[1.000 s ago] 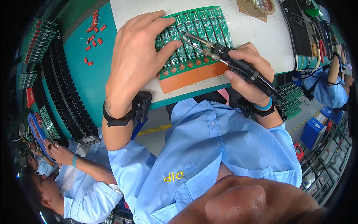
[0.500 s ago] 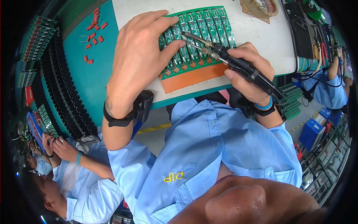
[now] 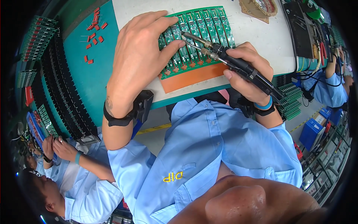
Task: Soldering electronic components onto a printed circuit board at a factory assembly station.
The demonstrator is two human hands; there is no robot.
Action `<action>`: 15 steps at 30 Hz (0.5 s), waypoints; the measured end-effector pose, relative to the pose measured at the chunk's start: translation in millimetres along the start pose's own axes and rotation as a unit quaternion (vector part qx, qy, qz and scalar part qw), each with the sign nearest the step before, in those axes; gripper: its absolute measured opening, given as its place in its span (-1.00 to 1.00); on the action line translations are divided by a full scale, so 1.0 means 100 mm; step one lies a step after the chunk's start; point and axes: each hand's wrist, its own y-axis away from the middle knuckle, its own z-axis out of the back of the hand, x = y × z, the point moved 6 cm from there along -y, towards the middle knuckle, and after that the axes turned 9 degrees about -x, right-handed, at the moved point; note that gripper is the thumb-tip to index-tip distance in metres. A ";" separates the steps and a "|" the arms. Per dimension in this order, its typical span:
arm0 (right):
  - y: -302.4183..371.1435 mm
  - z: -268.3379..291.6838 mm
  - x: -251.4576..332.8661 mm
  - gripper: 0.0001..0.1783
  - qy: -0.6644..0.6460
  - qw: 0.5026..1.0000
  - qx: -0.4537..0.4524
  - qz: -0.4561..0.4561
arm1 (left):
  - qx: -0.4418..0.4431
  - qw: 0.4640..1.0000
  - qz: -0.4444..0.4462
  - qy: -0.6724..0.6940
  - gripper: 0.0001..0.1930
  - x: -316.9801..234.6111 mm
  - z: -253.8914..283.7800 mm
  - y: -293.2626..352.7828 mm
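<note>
A green panel of joined circuit boards (image 3: 214, 28) lies on an orange sheet (image 3: 194, 80) on the white work surface. Over its left side rests my left hand (image 3: 140, 50), fingers stretched out and thumb apart, the fingertips on the boards. In my right hand (image 3: 253, 74) is a black soldering iron (image 3: 238, 61) with a thin metal feed tube beside its barrel, slanting toward the upper left. Its tip meets the panel between my left thumb and index finger. Whether it touches a joint there is too small to tell.
Several red components (image 3: 93, 39) with wire leads lie scattered on the green mat (image 3: 80, 20). Black slotted racks (image 3: 63, 78) stand at the left, near a co-worker's hands (image 3: 61, 147). A small bowl (image 3: 266, 5) sits at the top right. Stacked green boards (image 3: 291, 100) stand below the table's right side.
My right hand and the soldering iron have shifted very slightly to the left. My left hand and the panel stay put. At the left, the co-worker's hands have moved a little.
</note>
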 end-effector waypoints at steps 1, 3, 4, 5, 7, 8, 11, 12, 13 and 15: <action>0.00 0.00 0.00 -0.50 0.001 1.000 0.001 0.002 | 0.000 1.000 0.001 0.001 -0.52 0.00 0.00 0.00; 0.00 0.01 0.00 -0.51 0.005 1.000 0.009 0.011 | -0.001 1.000 0.001 0.002 -0.52 -0.01 0.00 -0.01; 0.01 0.02 0.00 -0.51 0.008 1.000 0.017 0.021 | 0.000 1.000 0.001 0.002 -0.52 -0.01 0.00 -0.01; 0.01 0.03 0.00 -0.51 0.012 0.999 0.026 0.031 | 0.000 1.000 0.001 0.001 -0.52 -0.01 0.00 -0.02; 0.02 0.09 0.03 -0.51 0.008 0.999 0.022 0.040 | 0.001 1.000 0.000 0.000 -0.52 -0.03 0.00 -0.03; 0.02 0.13 0.05 -0.51 0.004 0.999 0.019 0.049 | 0.000 1.000 0.000 -0.001 -0.52 -0.03 0.00 -0.04; 0.04 0.33 0.08 -0.49 0.008 0.998 -0.011 0.062 | -0.003 1.000 -0.001 -0.003 -0.52 -0.06 0.00 -0.04; 0.05 0.44 0.08 -0.47 0.016 0.997 -0.036 0.065 | -0.010 1.000 0.000 0.003 -0.54 -0.07 0.01 -0.03; 0.06 0.54 0.09 -0.46 0.023 0.996 -0.061 0.068 | -0.017 1.000 0.002 0.009 -0.55 -0.09 0.02 -0.02; 0.17 0.76 -0.09 -0.42 0.043 0.984 -0.167 0.034 | -0.024 1.000 0.001 0.015 -0.56 -0.12 0.05 -0.02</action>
